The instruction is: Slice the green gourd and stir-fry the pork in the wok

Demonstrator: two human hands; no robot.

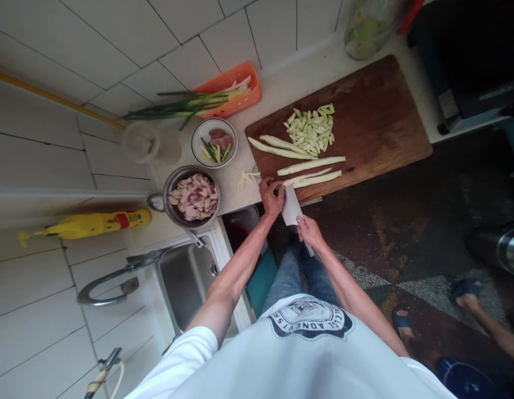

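My right hand [310, 231] grips the handle of a cleaver [291, 207], whose broad blade lies at the near edge of a wooden cutting board [373, 111]. Beside the blade, my left hand [272, 197] has its fingers curled at the left end of the nearest pale green vegetable strips [317, 179]. Another long strip [310, 165] lies just behind these, and further strips [281, 147] sit farther back. A pile of small cut vegetable pieces [310, 128] rests beyond them. The exact contact under my left fingertips is hidden.
Left of the board stand a metal bowl of raw meat pieces [194, 197], a plate with meat and scallion pieces [198, 154], and an orange basket [250, 94] with scallions [169, 108]. A sink [186, 282] is at left. Another person's foot [468, 299] shows on the floor at right.
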